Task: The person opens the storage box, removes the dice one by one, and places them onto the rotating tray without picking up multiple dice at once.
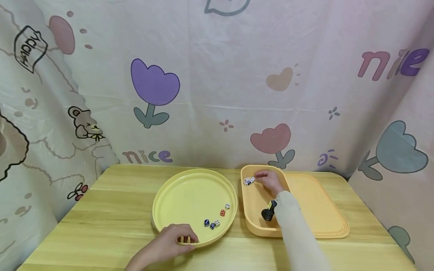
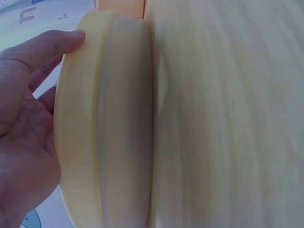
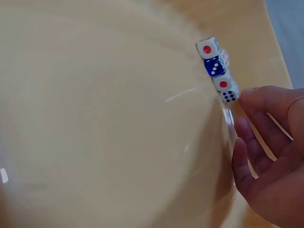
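Left hand (image 1: 171,241) at the near rim of the round yellow tray (image 1: 190,195), thumb laid over the rim's top and fingers curled beneath, gripping it; seen the same in the left wrist view, thumb on the rim edge. Inside that tray, toward its right side, five loose dice (image 1: 215,219): white, red, two blue and another white. Right hand (image 1: 269,180) reaching into the far end of the orange bin (image 1: 252,222), fingers loosely bent and holding nothing, fingertips just beside a small cluster of dice (image 1: 249,181) against the bin's far wall. In the right wrist view, white and blue dice in a tight row touching the wall. Flat orange lid (image 1: 322,210) beside the bin on the wooden surface (image 1: 101,226).
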Motion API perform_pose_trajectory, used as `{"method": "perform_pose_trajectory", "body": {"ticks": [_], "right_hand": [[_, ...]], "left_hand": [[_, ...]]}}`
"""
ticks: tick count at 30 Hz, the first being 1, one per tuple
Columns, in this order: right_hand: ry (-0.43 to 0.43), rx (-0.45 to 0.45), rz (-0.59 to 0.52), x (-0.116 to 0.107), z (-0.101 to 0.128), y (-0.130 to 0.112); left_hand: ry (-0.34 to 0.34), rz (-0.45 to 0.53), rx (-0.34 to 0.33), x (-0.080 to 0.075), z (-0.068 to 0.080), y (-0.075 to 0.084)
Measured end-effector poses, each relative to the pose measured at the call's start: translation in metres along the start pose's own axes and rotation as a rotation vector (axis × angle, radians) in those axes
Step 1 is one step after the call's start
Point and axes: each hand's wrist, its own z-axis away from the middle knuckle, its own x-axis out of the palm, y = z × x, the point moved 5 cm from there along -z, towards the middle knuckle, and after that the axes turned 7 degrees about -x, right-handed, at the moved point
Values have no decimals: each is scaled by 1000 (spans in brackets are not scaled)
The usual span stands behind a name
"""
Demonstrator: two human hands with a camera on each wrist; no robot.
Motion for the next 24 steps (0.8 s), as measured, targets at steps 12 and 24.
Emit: {"method": "perform_pose_trajectory", "body": {"ticks": [12,24], "right_hand": [[-55,30,77,5,0,-4],[-79,-19,163,12,1,-6]], "left_hand": [[-19,6,-21,-1,-3,0],[3,-13,-4,-2,-1,1]]}}
